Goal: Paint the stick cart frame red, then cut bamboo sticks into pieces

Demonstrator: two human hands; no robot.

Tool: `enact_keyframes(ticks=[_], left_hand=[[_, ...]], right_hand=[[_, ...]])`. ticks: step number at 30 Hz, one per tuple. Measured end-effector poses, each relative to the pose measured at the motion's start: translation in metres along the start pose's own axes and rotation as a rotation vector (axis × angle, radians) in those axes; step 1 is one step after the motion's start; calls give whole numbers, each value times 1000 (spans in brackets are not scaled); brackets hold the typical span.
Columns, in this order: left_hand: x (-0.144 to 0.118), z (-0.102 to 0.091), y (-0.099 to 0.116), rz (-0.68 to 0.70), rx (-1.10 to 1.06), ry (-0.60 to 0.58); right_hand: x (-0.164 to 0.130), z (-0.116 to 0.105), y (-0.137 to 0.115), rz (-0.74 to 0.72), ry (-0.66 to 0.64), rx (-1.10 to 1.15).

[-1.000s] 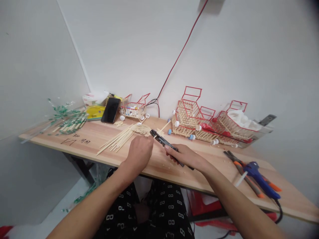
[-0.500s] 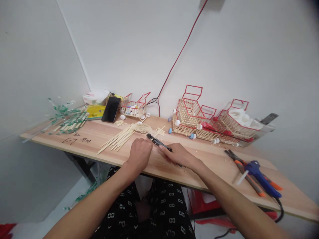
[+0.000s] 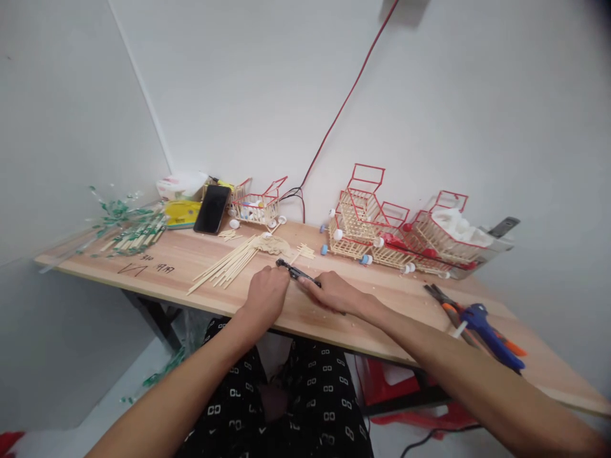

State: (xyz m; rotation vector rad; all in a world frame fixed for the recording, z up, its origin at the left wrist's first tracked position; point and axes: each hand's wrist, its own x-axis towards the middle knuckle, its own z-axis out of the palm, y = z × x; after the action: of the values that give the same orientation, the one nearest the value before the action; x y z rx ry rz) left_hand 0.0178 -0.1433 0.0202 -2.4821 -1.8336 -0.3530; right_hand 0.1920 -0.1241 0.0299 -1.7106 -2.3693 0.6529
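My right hand (image 3: 334, 294) grips the handles of black cutting pliers (image 3: 290, 270), whose jaws point left toward my left hand (image 3: 266, 294). My left hand rests curled on the wooden table (image 3: 200, 257) right by the plier jaws; whether it pinches a stick there is hidden. A fan of thin bamboo sticks (image 3: 226, 265) lies just left and behind my left hand. A small pile of short cut stick pieces (image 3: 305, 252) sits just beyond the pliers.
Several stick-and-red-wire cart models (image 3: 377, 222) stand along the wall, a smaller one (image 3: 255, 207) further left. A black phone (image 3: 211, 209) leans by a yellow pack (image 3: 182, 214). A blue glue gun (image 3: 489, 327) and orange-handled pliers (image 3: 458, 315) lie at right. Green-tipped sticks (image 3: 131, 232) lie far left.
Both hands have lowered toward the table and moved slightly left. The long stick that rose from the plier jaws a second ago is no longer seen there.
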Motion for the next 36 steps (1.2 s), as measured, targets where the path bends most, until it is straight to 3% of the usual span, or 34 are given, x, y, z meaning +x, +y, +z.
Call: enact_keyframes(ticks=[7, 12, 18, 21, 23, 29, 32, 36], left_hand=[[-5, -4, -2, -10, -26, -17], [-9, -3, -7, -74, -42, -40], [-8, -3, -47, -137, -200, 85], [11, -1, -68, -128, -501, 160], [31, 3, -71, -163, -640, 199], [92, 24, -39, -281, -570, 236], [114, 30, -29, -296, -567, 253], [131, 28, -31, -277, -614, 285]], right_hand=[[3, 5, 2, -76, 57, -83], [7, 6, 3, -59, 21, -126], [0, -3, 11, -85, -15, -126], [-4, -9, 20, -45, 58, 2], [-1, -8, 27, -5, 130, 155], [28, 17, 37, -80, 416, 572], [34, 25, 41, -105, 460, 666], [30, 24, 49, -121, 460, 823]])
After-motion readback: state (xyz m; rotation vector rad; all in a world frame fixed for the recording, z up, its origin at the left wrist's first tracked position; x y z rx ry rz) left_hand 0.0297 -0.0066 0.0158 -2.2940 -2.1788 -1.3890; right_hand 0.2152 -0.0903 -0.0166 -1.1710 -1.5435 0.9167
